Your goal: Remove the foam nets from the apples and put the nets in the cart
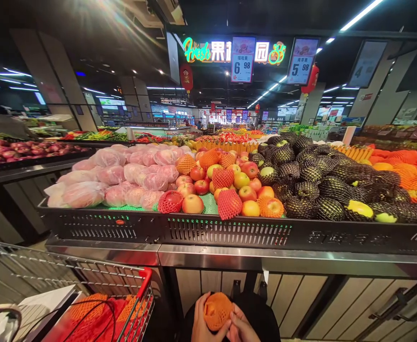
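At the bottom of the view, close to my body, my left hand (pixel 200 319) and my right hand (pixel 243 327) together hold a fruit wrapped in an orange foam net (pixel 217 310). My left hand cups its left side and my right hand presses on its lower right. In front of me stands a black produce stand (pixel 230 231) with loose red and yellow apples (pixel 226 183), some in red or orange foam nets.
Bagged pink fruit (pixel 123 178) lies left on the stand and dark-netted green fruit (pixel 322 190) right. A shopping cart (pixel 87 289) with orange netting inside stands at my lower left. Price signs (pixel 243 59) hang overhead. Another produce counter (pixel 23 154) runs along the left.
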Action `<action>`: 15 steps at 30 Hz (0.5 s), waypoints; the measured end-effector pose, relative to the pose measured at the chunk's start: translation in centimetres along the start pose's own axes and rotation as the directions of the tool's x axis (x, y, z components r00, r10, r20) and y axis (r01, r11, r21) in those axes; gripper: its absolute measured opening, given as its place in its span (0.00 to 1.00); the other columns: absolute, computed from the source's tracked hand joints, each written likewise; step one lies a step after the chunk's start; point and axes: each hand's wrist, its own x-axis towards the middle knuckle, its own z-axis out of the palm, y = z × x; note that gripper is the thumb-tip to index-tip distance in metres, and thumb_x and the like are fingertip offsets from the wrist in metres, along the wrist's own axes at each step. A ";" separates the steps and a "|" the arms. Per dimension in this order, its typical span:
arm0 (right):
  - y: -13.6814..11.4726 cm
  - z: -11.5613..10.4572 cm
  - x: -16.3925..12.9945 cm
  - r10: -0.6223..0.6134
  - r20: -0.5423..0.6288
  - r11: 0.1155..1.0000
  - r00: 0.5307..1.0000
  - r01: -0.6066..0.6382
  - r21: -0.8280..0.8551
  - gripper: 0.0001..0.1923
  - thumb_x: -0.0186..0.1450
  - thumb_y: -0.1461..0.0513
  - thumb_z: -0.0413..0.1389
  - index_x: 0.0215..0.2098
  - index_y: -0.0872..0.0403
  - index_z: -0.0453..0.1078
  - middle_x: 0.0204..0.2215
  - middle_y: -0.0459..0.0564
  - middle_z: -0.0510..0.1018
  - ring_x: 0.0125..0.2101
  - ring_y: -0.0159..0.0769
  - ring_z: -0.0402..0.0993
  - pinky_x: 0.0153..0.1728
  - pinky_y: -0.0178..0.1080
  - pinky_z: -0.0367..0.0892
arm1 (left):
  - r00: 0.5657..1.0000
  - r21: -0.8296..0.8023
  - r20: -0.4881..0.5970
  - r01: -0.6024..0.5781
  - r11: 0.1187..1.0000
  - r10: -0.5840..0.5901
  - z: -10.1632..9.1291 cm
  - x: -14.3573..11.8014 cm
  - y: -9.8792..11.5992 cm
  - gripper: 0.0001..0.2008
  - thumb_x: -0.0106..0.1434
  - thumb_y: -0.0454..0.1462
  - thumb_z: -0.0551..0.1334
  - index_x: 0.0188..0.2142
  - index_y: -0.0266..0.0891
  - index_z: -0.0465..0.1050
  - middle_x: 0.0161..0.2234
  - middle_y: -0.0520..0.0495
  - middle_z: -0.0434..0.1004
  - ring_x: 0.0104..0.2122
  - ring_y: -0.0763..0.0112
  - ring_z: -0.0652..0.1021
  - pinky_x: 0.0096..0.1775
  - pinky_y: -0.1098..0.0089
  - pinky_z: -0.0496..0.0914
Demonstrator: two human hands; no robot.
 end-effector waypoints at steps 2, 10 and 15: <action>0.1 0.1 0.2 -0.023 0.002 1.000 1.000 0.023 -0.005 0.19 0.54 0.55 0.69 0.40 0.54 0.74 0.40 0.57 0.82 0.51 0.49 0.75 0.53 0.52 0.66 | 1.000 -0.052 0.021 0.014 0.999 -0.013 0.3 -0.3 -0.6 0.38 0.42 0.40 0.72 0.54 0.39 0.66 0.51 0.35 0.73 0.51 0.45 0.76 0.55 0.49 0.70; 0.9 -0.4 1.1 -0.047 -0.124 0.998 0.991 0.040 -0.058 0.17 0.50 0.57 0.73 0.28 0.54 0.70 0.26 0.48 0.79 0.30 0.36 0.79 0.37 0.40 0.72 | 0.963 -0.331 0.135 0.265 0.906 -0.233 1.0 -1.0 -3.0 0.47 0.42 0.49 0.74 0.58 0.41 0.57 0.52 0.36 0.72 0.51 0.49 0.77 0.57 0.53 0.68; 1.8 -1.2 1.7 -0.017 -0.250 0.992 0.968 -0.016 -0.128 0.24 0.43 0.54 0.76 0.22 0.55 0.67 0.17 0.42 0.74 0.19 0.26 0.70 0.23 0.30 0.63 | 0.886 -0.462 0.222 0.464 0.756 -0.408 0.6 -0.9 -3.5 0.42 0.38 0.50 0.77 0.50 0.43 0.65 0.43 0.40 0.79 0.44 0.49 0.81 0.51 0.52 0.72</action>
